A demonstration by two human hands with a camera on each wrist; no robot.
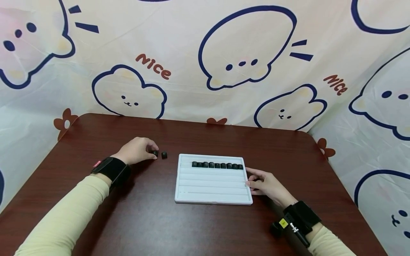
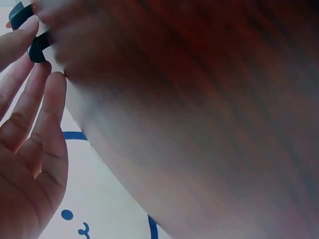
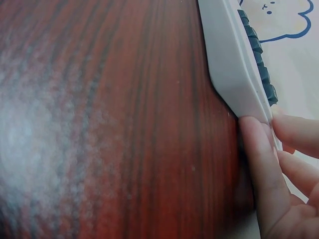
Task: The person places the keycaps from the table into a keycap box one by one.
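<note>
Near the table's far left part, my left hand (image 1: 136,150) pinches a small black keycap (image 1: 155,153) between thumb and fingers. A second black keycap (image 1: 164,155) lies on the table just right of those fingertips. Both keycaps, with this one (image 2: 37,52) at the fingertips, show in the left wrist view. To the right lies a shallow white tray (image 1: 209,193) with raised ridges running across it. Several black keycaps (image 1: 217,165) stand side by side in a row along its upper ridge. My right hand (image 1: 264,183) grips the tray's right edge (image 3: 232,74), fingers on its rim and side.
The dark brown wooden table (image 1: 144,220) carries everything. A pale curtain (image 1: 179,35) with cartoon drawings hangs behind the table and at both sides. A black strap (image 1: 113,172) wraps the left wrist, and another strap (image 1: 301,218) with a device wraps the right.
</note>
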